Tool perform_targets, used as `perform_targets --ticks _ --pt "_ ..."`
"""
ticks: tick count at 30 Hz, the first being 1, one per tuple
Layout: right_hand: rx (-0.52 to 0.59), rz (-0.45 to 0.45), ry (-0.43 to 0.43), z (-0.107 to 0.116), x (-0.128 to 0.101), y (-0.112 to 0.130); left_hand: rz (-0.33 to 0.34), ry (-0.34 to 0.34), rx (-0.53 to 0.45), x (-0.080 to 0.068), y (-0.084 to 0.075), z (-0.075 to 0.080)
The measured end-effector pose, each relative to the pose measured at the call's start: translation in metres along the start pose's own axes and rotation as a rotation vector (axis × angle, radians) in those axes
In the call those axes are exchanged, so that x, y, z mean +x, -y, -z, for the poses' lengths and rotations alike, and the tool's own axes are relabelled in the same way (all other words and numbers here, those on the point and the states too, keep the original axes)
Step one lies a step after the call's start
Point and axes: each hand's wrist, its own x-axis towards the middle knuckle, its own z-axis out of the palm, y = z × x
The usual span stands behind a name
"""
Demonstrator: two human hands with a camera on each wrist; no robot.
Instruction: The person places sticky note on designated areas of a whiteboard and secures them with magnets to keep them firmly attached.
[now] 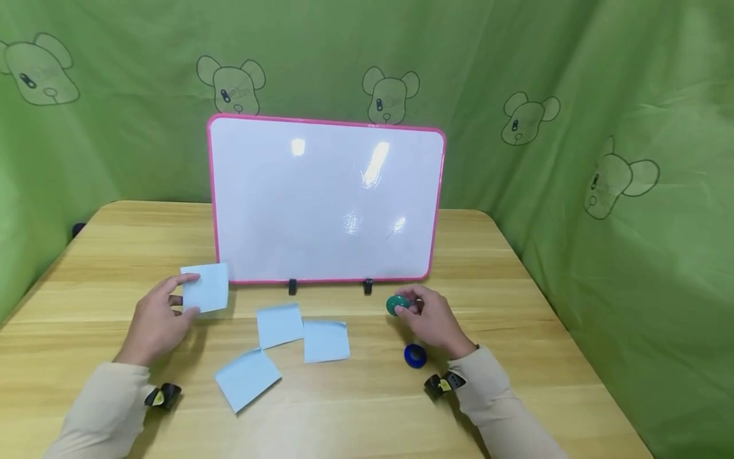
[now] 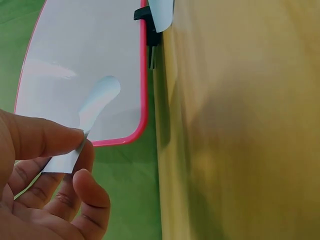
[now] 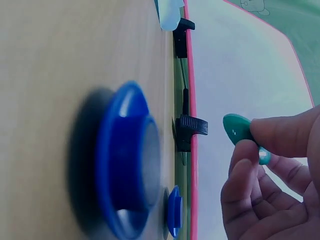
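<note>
My left hand [image 1: 160, 319] pinches a pale blue sticky note [image 1: 208, 290] by its left side, in front of the whiteboard's lower left corner. In the left wrist view the note [image 2: 102, 97] curves between thumb and fingers. Right of the board's lower middle, my right hand [image 1: 436, 319] holds a round green magnet [image 1: 395, 304] between thumb and fingertips. Seen from the right wrist, the green magnet [image 3: 236, 127] is partly covered by the thumb. The pink-framed whiteboard [image 1: 327, 204] stands upright behind both hands.
Three more sticky notes lie on the wooden table, one at left [image 1: 248, 381], one in the middle [image 1: 280, 325] and one at right [image 1: 325, 342]. Two blue magnets, one near [image 3: 127, 165] and one farther [image 3: 175, 212], sit on the tabletop. Black stand clips [image 1: 292, 287] grip the board's lower edge.
</note>
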Motion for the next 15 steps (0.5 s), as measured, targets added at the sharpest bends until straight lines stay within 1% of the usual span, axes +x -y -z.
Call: perform_targets --ticks 6,13,15 --pt "0.014 0.059 -0.003 0.002 0.007 0.0 -0.036 -0.035 -0.001 0.006 -0.001 0.004" --pt "0.027 0.069 -0.003 0.004 0.016 0.004 -0.054 -0.04 0.013 0.012 -0.008 0.007" --pt "0.032 0.066 -0.002 0.004 0.019 0.006 -0.062 -0.04 0.003 0.014 -0.01 0.007"
